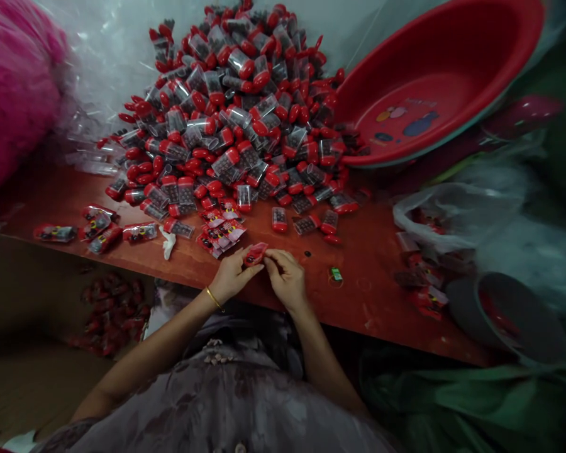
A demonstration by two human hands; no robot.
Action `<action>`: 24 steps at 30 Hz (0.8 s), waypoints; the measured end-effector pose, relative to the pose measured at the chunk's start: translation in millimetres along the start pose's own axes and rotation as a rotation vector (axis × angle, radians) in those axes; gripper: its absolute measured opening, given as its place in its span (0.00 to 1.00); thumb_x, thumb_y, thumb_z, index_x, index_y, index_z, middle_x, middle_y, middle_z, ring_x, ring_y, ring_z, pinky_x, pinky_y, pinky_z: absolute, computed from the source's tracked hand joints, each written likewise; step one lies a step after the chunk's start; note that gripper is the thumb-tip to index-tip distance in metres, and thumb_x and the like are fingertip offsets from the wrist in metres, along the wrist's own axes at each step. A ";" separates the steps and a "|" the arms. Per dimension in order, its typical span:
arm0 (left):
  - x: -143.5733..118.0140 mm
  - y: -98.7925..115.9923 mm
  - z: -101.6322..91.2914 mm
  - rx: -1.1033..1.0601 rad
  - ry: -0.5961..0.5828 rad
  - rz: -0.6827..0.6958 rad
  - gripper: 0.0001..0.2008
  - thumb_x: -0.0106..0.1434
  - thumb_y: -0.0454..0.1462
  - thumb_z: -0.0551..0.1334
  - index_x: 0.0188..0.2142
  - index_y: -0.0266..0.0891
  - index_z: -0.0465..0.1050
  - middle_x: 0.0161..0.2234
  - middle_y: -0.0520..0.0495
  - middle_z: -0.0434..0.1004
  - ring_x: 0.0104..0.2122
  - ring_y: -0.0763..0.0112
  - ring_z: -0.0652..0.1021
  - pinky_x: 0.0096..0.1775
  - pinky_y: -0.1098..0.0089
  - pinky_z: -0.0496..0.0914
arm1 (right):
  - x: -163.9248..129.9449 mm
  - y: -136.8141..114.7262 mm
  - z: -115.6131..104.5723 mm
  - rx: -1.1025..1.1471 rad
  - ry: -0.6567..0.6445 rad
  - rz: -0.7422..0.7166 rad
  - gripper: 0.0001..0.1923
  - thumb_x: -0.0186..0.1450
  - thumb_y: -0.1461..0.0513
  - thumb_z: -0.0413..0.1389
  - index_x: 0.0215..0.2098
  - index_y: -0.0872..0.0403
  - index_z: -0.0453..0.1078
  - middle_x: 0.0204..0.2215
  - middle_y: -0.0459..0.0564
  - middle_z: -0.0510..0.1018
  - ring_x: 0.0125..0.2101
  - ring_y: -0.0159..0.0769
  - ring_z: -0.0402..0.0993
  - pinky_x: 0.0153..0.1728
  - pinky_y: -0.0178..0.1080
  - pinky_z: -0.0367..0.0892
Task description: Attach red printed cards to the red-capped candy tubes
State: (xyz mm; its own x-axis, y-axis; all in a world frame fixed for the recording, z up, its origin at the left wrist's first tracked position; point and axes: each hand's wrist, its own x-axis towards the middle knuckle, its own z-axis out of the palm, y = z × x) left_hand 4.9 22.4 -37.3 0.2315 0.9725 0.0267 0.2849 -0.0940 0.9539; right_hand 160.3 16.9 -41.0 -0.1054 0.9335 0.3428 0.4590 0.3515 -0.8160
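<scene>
Over the table's front edge, my left hand (231, 275) and my right hand (287, 281) meet on a small red printed packet (256, 253). The fingers of my left hand pinch its left side, while my right thumb and fingertips close on its right end. Just beyond lies a stack of flat red printed packets (221, 231). Behind that rises a big heap of clear plastic containers with red caps (236, 126), dark pieces visible in many of them. Several wrapped containers (101, 228) rest left of my hands, near a crumpled white scrap (168, 242).
A red basin (419, 69) leans at the back right. Along the right side are a clear plastic bag (457, 204) and a grey bowl (523, 321). A small green item (336, 274) lies right of my hands. Below the table's left edge, several red packages (113, 314) sit in a box.
</scene>
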 end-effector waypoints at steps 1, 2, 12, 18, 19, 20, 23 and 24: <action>-0.3 0.6 -0.6 0.025 -0.009 0.022 0.13 0.58 0.41 0.59 0.41 0.39 0.75 0.40 0.47 0.78 0.41 0.65 0.75 0.49 0.63 0.66 | 0.6 -0.1 0.5 0.000 -0.005 -0.006 0.09 0.65 0.60 0.50 0.38 0.50 0.72 0.35 0.49 0.78 0.37 0.37 0.73 0.41 0.41 0.67; -0.4 1.0 -1.5 0.046 -0.018 0.038 0.13 0.59 0.41 0.59 0.41 0.39 0.75 0.41 0.46 0.78 0.42 0.64 0.75 0.50 0.62 0.66 | 0.9 -0.3 1.2 -0.006 -0.008 -0.009 0.09 0.65 0.60 0.50 0.37 0.50 0.73 0.33 0.49 0.78 0.36 0.37 0.74 0.40 0.40 0.68; -0.7 -11.3 -2.6 0.202 -0.065 0.117 0.14 0.59 0.35 0.56 0.42 0.37 0.75 0.46 0.44 0.77 0.54 0.59 0.70 0.59 0.54 0.56 | -0.2 -3.9 6.1 -0.295 0.045 -0.204 0.07 0.62 0.65 0.51 0.32 0.52 0.71 0.27 0.49 0.79 0.30 0.36 0.74 0.45 0.45 0.67; -0.1 -15.4 -2.7 0.283 -0.083 0.144 0.14 0.61 0.35 0.54 0.44 0.40 0.73 0.46 0.46 0.77 0.55 0.61 0.69 0.59 0.54 0.55 | 2.2 -7.4 8.9 -0.306 0.039 -0.119 0.08 0.61 0.65 0.50 0.31 0.52 0.71 0.26 0.49 0.78 0.27 0.34 0.73 0.37 0.39 0.70; 0.1 -16.4 -2.5 0.303 -0.087 0.149 0.14 0.61 0.35 0.54 0.45 0.40 0.73 0.46 0.47 0.77 0.56 0.61 0.68 0.59 0.54 0.55 | 3.0 -6.0 8.8 -0.309 0.036 -0.104 0.08 0.61 0.64 0.50 0.31 0.52 0.71 0.25 0.49 0.78 0.27 0.34 0.73 0.34 0.38 0.70; 0.1 -17.3 -1.9 0.328 -0.090 0.157 0.14 0.61 0.35 0.54 0.45 0.40 0.72 0.48 0.46 0.76 0.57 0.61 0.67 0.60 0.53 0.54 | 3.3 -3.9 8.4 -0.311 0.024 -0.099 0.08 0.61 0.64 0.50 0.30 0.53 0.71 0.25 0.49 0.77 0.26 0.34 0.73 0.31 0.37 0.69; -3.4 -17.8 1.8 0.443 -0.096 0.161 0.16 0.62 0.35 0.53 0.48 0.38 0.71 0.52 0.42 0.72 0.60 0.58 0.63 0.60 0.51 0.52 | -0.5 4.1 6.3 -0.279 -0.067 -0.122 0.09 0.61 0.62 0.49 0.30 0.53 0.71 0.25 0.50 0.78 0.27 0.36 0.74 0.30 0.38 0.70; -5.5 -17.0 3.6 0.487 -0.100 0.153 0.17 0.61 0.36 0.53 0.49 0.37 0.70 0.53 0.41 0.71 0.60 0.57 0.61 0.59 0.50 0.52 | -3.3 6.7 5.5 -0.248 -0.094 -0.135 0.09 0.62 0.61 0.49 0.30 0.53 0.71 0.26 0.51 0.78 0.28 0.37 0.74 0.31 0.38 0.70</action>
State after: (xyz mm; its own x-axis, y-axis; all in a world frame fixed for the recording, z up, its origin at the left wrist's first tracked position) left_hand 2.1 17.9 -54.8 0.3857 0.9168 0.1033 0.6351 -0.3451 0.6910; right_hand 158.9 16.6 -50.1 -0.2561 0.8859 0.3868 0.6353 0.4558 -0.6234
